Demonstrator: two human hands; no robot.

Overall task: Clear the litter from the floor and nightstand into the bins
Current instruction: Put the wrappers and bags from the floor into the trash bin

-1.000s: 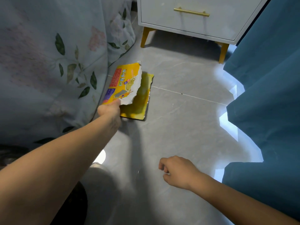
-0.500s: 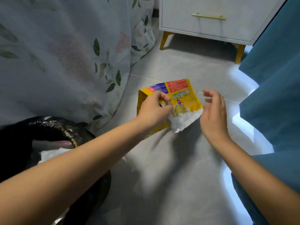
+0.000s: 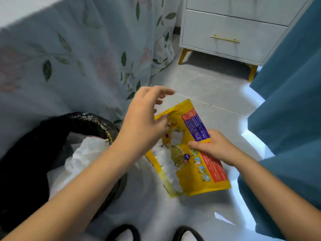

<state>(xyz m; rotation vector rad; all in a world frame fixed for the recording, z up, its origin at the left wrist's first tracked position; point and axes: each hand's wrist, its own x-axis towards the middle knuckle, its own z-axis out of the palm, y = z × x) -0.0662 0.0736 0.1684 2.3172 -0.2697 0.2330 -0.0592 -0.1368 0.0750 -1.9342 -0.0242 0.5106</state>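
A torn yellow snack packet [image 3: 199,169] with red and blue print hangs above the grey floor, just right of the bin. My right hand [image 3: 214,146] grips its right side, thumb on the printed face. My left hand [image 3: 144,119] hovers at the packet's torn upper left edge with fingers spread and loose; its thumb is close to that edge. The round bin [image 3: 90,121] with a black liner stands at the left under my left forearm, with crumpled white litter [image 3: 85,153] inside it.
A white nightstand [image 3: 225,28] on gold legs stands at the back. A floral bedsheet [image 3: 78,58] hangs along the left and a blue curtain [image 3: 288,105] along the right. My slippers [image 3: 125,233] show at the bottom edge.
The packet has passed from my left hand to my right hand and come nearer the bin. My left hand has let go and spread its fingers. The view has tilted down toward the bin.
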